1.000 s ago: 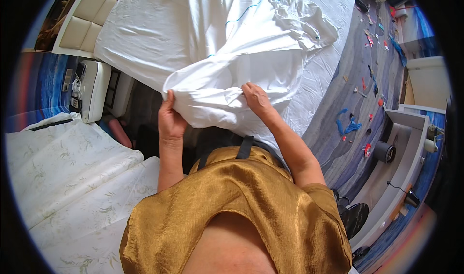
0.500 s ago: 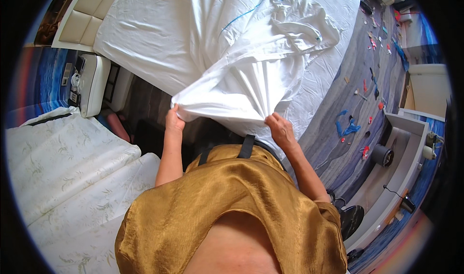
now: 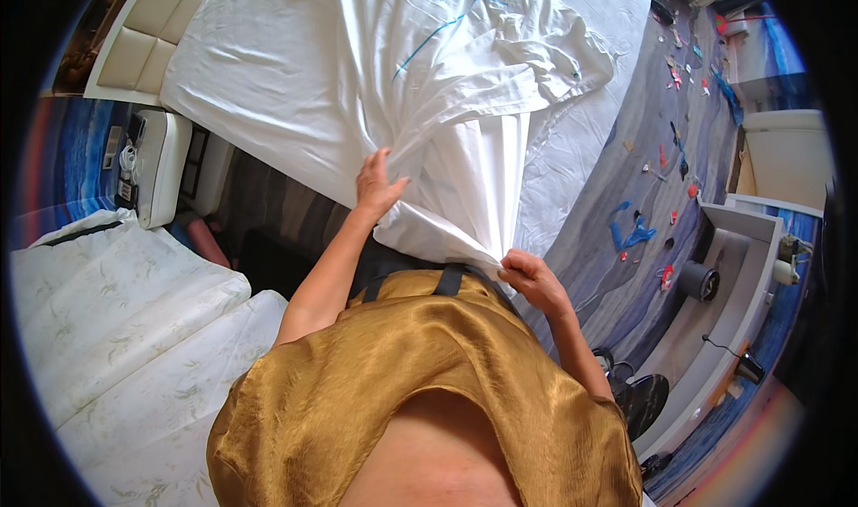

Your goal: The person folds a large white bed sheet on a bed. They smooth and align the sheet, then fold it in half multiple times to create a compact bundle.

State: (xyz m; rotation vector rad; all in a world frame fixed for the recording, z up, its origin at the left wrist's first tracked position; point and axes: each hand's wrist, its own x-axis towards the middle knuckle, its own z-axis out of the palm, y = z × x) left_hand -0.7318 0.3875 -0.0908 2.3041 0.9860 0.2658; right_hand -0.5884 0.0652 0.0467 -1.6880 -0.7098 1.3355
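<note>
A white duvet cover point(image 3: 460, 163) with a thin blue line and a small blue print lies bunched over the bed and hangs off its near edge. My right hand point(image 3: 534, 282) grips a corner of it close to my waist, drawing the cloth into tight straight folds. Fingers apart, my left hand point(image 3: 380, 185) is at the cover's left side, by the folds, and holds no cloth; whether its fingertips touch the fabric is hard to tell. Beneath the cover is the bed's white fitted sheet point(image 3: 259, 87), fairly smooth on the left.
A cream padded headboard point(image 3: 147, 38) and a white nightstand point(image 3: 165, 167) stand to the left. At the lower left is a white leaf-patterned mattress point(image 3: 134, 328). Small toys and scraps, with a blue crumpled piece point(image 3: 636, 232), litter the floor right of the bed. A grey shelf unit point(image 3: 715, 328) lines the right wall.
My left hand has let go of the cover's left corner and moved right and up, opening. My right hand has pulled its corner slightly down toward me.
</note>
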